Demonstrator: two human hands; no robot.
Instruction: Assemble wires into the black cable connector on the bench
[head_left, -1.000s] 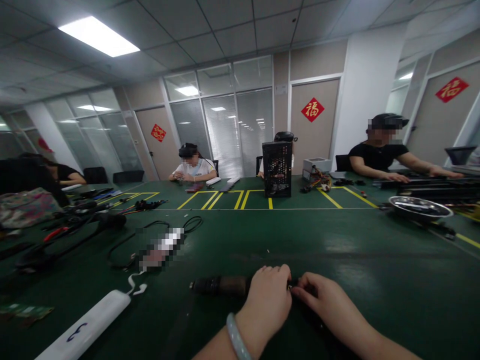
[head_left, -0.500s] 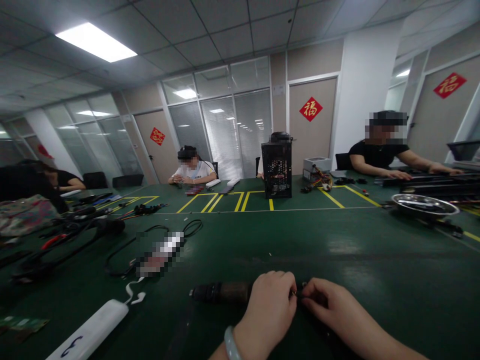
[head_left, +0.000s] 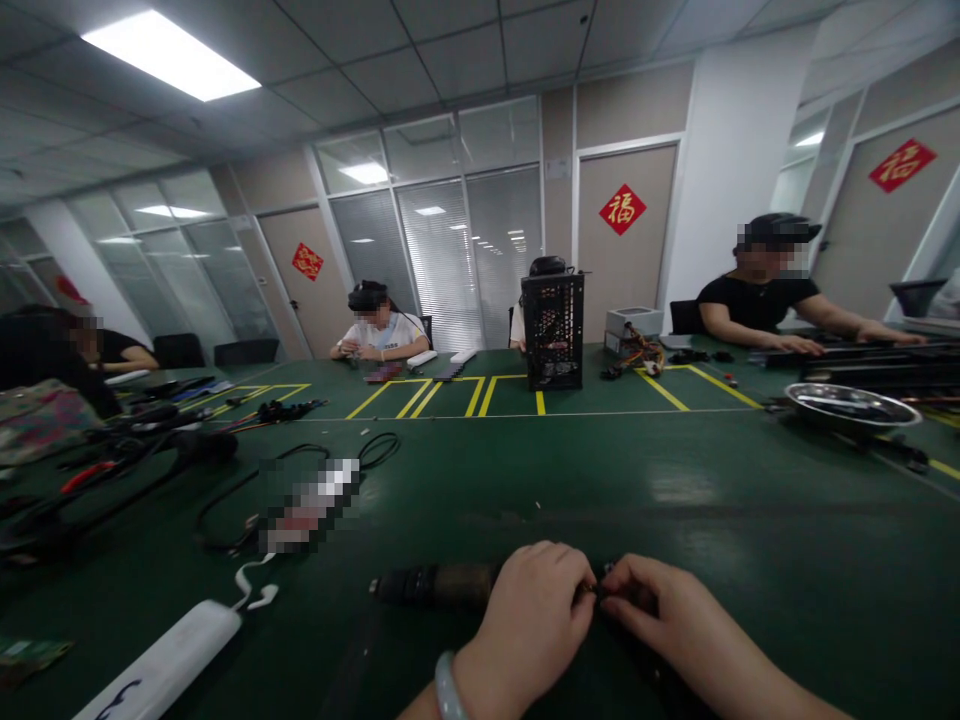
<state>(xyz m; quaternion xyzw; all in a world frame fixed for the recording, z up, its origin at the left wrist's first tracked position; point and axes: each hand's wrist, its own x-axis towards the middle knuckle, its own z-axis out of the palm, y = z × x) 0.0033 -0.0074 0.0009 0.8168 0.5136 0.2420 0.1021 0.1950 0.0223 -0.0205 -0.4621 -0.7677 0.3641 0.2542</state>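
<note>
A dark cylindrical tool (head_left: 431, 583) lies across the green table (head_left: 675, 500) just in front of me. My left hand (head_left: 532, 620), with a pale bangle on the wrist, is wrapped round the tool's right end. My right hand (head_left: 660, 620) meets it from the right, its fingers pinched at the tool's tip on a small part I cannot make out. The tool's left end sticks out past my left hand.
A white power bank (head_left: 161, 670) with a white cable lies at the near left. Black cables (head_left: 300, 480) and tools lie further left. A metal bowl (head_left: 851, 405) sits at the right. A black computer case (head_left: 553, 330) stands mid-table. Other people sit around the far edges.
My hands have stayed together at the tool's right end. The view has shifted slightly, so hands and tool sit a little lower in the frame.
</note>
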